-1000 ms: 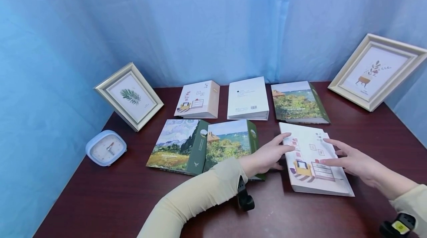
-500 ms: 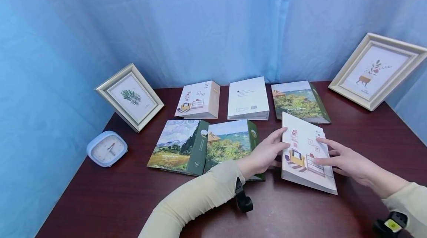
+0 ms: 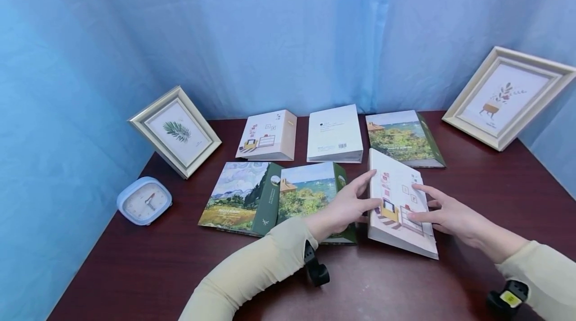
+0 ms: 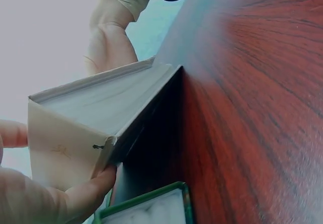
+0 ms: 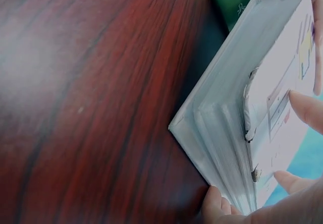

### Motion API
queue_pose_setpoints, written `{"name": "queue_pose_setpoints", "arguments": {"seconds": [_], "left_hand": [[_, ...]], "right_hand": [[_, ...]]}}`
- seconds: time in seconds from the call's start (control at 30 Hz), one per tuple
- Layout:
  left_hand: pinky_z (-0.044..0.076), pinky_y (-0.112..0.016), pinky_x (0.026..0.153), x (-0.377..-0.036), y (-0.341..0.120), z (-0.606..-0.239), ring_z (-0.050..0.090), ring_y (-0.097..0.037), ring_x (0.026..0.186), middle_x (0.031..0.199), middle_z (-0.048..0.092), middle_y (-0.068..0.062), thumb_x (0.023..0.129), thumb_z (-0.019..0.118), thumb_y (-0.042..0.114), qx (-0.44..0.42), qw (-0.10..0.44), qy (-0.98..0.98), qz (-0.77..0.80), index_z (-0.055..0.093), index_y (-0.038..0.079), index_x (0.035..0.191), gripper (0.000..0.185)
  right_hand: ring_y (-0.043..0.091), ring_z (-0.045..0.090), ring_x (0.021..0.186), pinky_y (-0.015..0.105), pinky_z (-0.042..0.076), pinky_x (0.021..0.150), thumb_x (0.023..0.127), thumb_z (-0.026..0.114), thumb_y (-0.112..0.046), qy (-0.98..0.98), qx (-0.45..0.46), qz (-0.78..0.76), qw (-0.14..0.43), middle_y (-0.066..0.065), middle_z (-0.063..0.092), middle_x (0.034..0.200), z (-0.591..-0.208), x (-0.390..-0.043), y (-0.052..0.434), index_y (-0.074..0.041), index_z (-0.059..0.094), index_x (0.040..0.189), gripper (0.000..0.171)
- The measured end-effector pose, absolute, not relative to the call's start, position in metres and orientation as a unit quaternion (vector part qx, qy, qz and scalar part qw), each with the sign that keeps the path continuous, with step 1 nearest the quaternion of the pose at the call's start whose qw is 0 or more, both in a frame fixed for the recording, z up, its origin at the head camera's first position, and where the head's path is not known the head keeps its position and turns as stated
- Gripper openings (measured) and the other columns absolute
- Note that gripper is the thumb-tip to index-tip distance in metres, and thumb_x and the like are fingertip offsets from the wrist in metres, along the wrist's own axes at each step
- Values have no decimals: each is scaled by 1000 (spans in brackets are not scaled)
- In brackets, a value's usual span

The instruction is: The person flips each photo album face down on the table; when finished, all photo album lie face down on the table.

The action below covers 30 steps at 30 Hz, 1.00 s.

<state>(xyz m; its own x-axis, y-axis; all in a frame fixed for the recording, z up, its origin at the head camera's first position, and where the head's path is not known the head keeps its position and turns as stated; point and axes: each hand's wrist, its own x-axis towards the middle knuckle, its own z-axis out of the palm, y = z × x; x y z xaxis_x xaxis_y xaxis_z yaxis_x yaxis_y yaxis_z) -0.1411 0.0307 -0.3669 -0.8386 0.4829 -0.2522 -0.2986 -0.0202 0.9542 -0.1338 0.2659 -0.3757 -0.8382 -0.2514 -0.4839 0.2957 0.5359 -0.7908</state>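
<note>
Both hands hold a white photo album [image 3: 396, 211] with a drawn armchair and dresser on its cover. My left hand [image 3: 344, 206] grips the spine side, one finger tucked beneath the spine's lower edge in the left wrist view, where the spine [image 4: 65, 148] stands raised off the table. On the opposite side, my right hand [image 3: 454, 216] has fingers on the cover and others against the underside at the page edges [image 5: 222, 133] in the right wrist view. The album is tilted. Just left of it lies a green-spined seaside album [image 3: 306, 191], partly hidden by my left arm.
A landscape album [image 3: 238, 196] adjoins the seaside one. Behind are another white album [image 3: 265, 133], a back-up white album [image 3: 335, 133] and a second seaside album [image 3: 400, 136]. Picture frames [image 3: 177, 131] [image 3: 499, 96] flank them; a blue clock [image 3: 144, 201] stands left.
The white album has moved left, toward the seaside album, and its spine side has tilted up. Both hands have moved left with it. The other things have stayed put.
</note>
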Motion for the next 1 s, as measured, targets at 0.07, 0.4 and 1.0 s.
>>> {"name": "queue_pose_setpoints", "arguments": {"seconds": [0.07, 0.4, 1.0], "left_hand": [[54, -45, 84, -141, 28, -365, 59, -24, 111, 156, 25, 0, 94, 55, 3, 72, 276, 649, 706, 33, 28, 148, 63], [52, -41, 89, -136, 11, -349, 55, -21, 116, 152, 33, -5, 95, 57, 11, 90, 287, 682, 667, 31, 30, 148, 62], [48, -33, 94, -133, -8, -314, 44, -25, 131, 153, 29, -4, 94, 59, 17, 186, 253, 768, 559, 26, 26, 151, 66]], "right_hand": [[46, 32, 122, 58, 36, 100, 90, 66, -31, 826, 12, -487, 284, 39, 14, 138, -377, -134, 263, -3, -5, 151, 98], [45, 36, 124, 59, 35, 102, 90, 66, -29, 811, -8, -508, 290, 38, 18, 140, -375, -136, 249, -4, -2, 152, 95], [46, 28, 130, 53, 38, 102, 95, 57, -24, 771, -78, -567, 280, 34, 12, 147, -374, -139, 229, -7, -2, 153, 85]]}}
